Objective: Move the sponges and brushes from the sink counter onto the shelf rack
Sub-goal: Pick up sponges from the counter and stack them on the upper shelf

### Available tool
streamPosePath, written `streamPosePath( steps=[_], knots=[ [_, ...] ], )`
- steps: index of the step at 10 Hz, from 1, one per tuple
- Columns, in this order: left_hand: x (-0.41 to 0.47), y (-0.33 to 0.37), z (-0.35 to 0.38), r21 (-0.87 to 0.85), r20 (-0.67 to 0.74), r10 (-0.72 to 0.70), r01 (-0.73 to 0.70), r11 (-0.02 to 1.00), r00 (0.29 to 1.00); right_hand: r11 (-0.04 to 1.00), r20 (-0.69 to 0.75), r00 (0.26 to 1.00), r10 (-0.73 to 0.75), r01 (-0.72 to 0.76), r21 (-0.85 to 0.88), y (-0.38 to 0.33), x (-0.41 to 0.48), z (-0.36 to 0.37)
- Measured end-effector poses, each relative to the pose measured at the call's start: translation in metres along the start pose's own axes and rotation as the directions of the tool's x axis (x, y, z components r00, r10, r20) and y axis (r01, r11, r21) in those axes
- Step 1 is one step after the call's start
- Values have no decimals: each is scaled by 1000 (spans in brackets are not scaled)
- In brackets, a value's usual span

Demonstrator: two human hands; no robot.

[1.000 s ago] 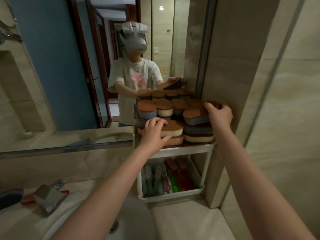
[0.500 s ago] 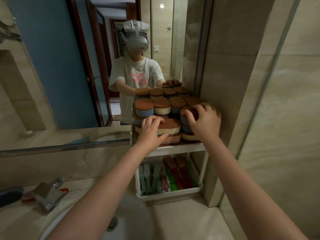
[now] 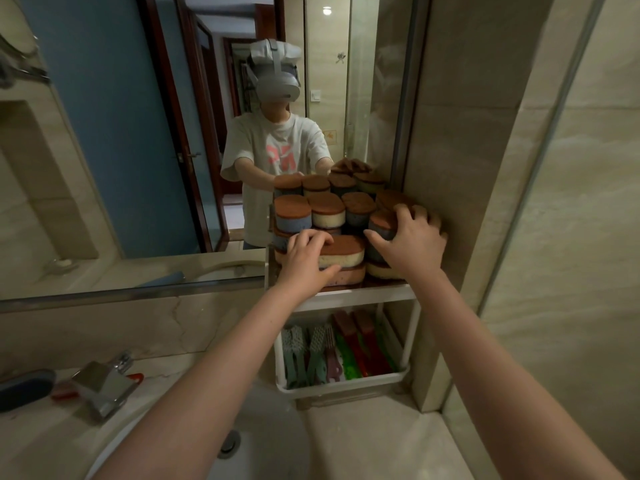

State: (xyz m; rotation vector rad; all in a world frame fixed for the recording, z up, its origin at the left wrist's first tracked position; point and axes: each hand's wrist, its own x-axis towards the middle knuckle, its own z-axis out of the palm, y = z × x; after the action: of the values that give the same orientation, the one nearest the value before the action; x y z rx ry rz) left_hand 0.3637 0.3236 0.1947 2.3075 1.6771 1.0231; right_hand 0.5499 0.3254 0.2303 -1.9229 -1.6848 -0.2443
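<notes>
A white two-tier shelf rack (image 3: 349, 297) stands in the counter corner against the mirror. Its top tier carries several stacked oval sponges with brown scouring tops and blue or cream bodies. My left hand (image 3: 304, 259) grips the left end of a cream sponge (image 3: 343, 254) at the front of the stack. My right hand (image 3: 414, 240) curls round a blue sponge (image 3: 381, 225) on the right side of the stack. The lower tier holds several brushes (image 3: 332, 348) in green, red and pink, lying handle-forward.
A white basin (image 3: 270, 431) with a drain lies below my arms. A chrome faucet (image 3: 104, 382) sits at the left, with a dark blue brush (image 3: 24, 388) and a red handle (image 3: 133, 377) beside it. A tiled wall closes the right side. The mirror reflects a person.
My right hand came down from the upper right corner of the stack and now wraps the blue sponge lower on the right side. My left hand stayed on the front cream sponge.
</notes>
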Motion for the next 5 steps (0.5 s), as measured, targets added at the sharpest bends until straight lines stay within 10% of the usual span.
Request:
streamPosePath(
  steps=[5],
  knots=[
    [1, -1, 2, -20, -6, 1, -1, 1000, 1000, 998, -77, 997, -13, 18, 61, -2, -9, -3]
  ],
)
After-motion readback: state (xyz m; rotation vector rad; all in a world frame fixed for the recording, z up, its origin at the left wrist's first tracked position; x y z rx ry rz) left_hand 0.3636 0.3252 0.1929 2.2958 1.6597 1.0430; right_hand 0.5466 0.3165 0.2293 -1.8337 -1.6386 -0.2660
